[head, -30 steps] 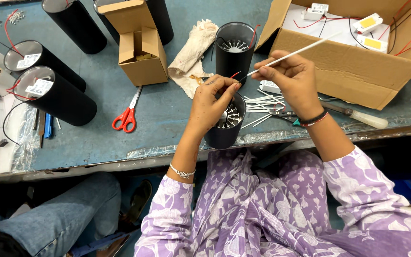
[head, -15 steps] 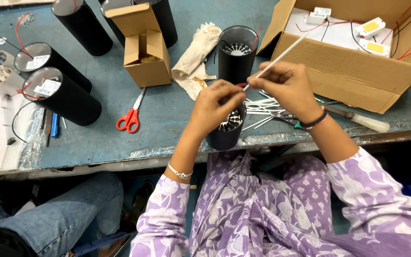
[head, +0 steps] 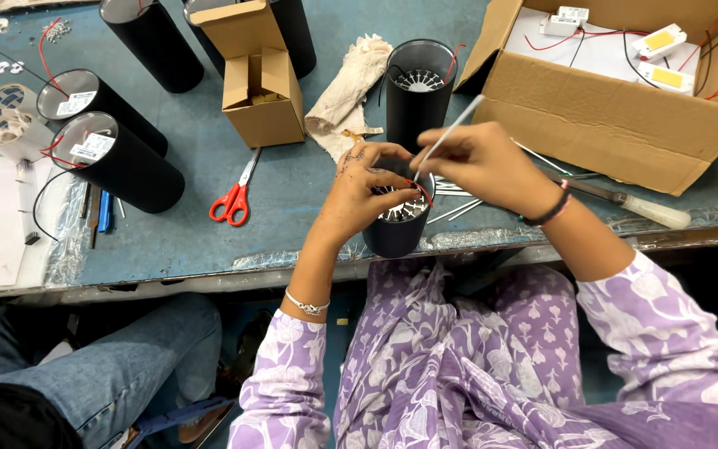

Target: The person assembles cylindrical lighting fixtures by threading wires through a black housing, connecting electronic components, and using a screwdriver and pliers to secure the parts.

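At the near edge of the blue table [head: 292,191], a black cylinder [head: 396,229] stands upright, and both hands work over its open top. The left hand [head: 363,187] curls around the rim, its fingers pinched on a thin red wire [head: 415,188] that comes out of the white finned part inside. The right hand [head: 479,162] is closed on a thin white sleeve [head: 452,126], which points up and away, with its lower end close to the wire. It looks as if the wire is just entering the sleeve, so this step seems to be at its beginning; how deep the wire is inside, I cannot tell. More white sleeves [head: 459,204] lie on the table just beside the cylinder, so some appear unused. Another cylinder [head: 417,91] behind shows the same white fins and a red wire, and three more cylinders [head: 118,150] stand at the left, two with labels and wires on top. Red scissors [head: 233,199], a small carton [head: 255,79], a cloth glove [head: 346,91] and a big carton [head: 617,108] with small parts are also there.
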